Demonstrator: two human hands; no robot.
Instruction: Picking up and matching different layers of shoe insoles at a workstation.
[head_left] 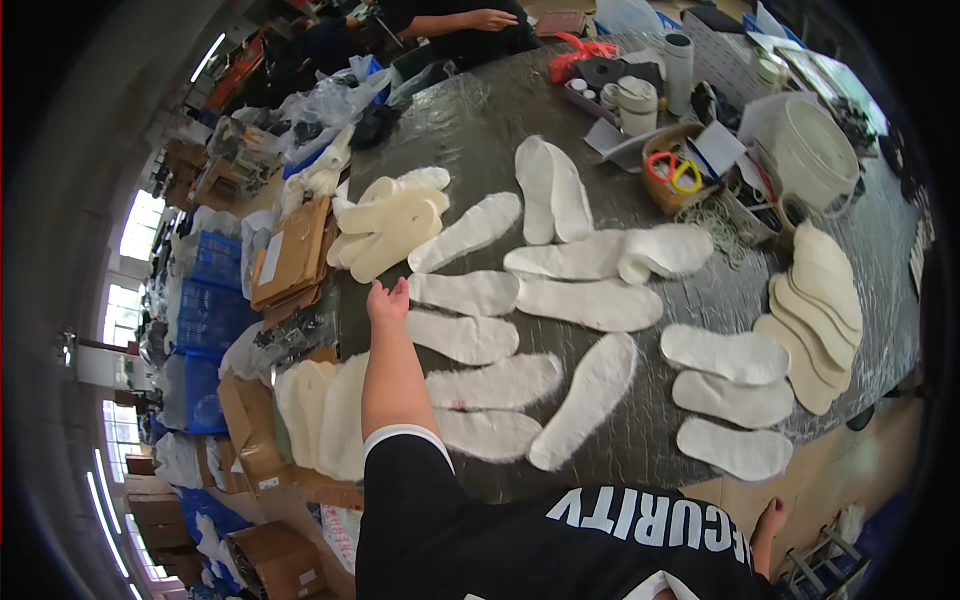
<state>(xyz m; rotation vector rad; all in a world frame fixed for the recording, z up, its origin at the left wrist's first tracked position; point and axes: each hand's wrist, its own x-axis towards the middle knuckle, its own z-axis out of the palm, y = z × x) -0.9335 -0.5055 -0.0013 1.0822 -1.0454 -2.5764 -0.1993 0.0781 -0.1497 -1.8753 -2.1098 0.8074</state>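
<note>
My left hand (388, 300) is stretched over the table's left part, its fingertips a little apart and nothing visible between them. It is right beside the end of a fuzzy white insole (465, 292), and I cannot tell whether they touch. Just beyond the hand lies a pile of smooth cream insoles (390, 230). More fleecy white insoles are spread about the tabletop, among them a slanted one (585, 402) and a curled one (665, 252). My right hand (772, 518) hangs low at the right, past the table's edge, its fingers too small to make out.
A fanned stack of cream insoles (815, 320) lies at the right. Behind it stand a box with yellow and red scissors (675, 172), a white bucket (808, 140) and a jar (637, 105). Cardboard (290, 255) and blue crates (205, 320) line the left. Another person's hand (492, 20) shows at the far side.
</note>
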